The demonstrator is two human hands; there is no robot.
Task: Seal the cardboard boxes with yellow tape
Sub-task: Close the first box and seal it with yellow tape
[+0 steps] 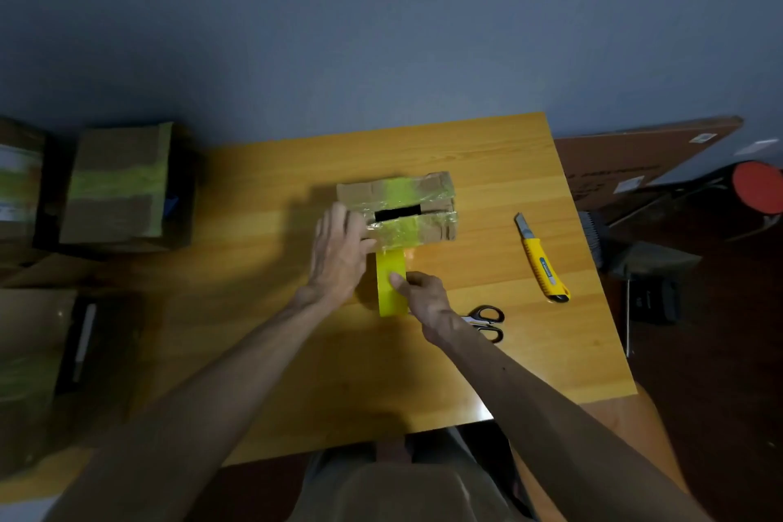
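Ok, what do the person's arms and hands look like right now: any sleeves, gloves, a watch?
The left forearm and the right forearm are bare all the way to the frame's edge; no sleeve shows. The left hand and the right hand wear no gloves, and no watch, wristband or ring is visible on either. The light is dim, so finer marks cannot be told.

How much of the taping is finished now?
Done: the box on the left already carries a yellow band. In hand: the left hand rests on the table box while the right hand grips the tape roll. Left: cutting the strip; scissors lie untouched.
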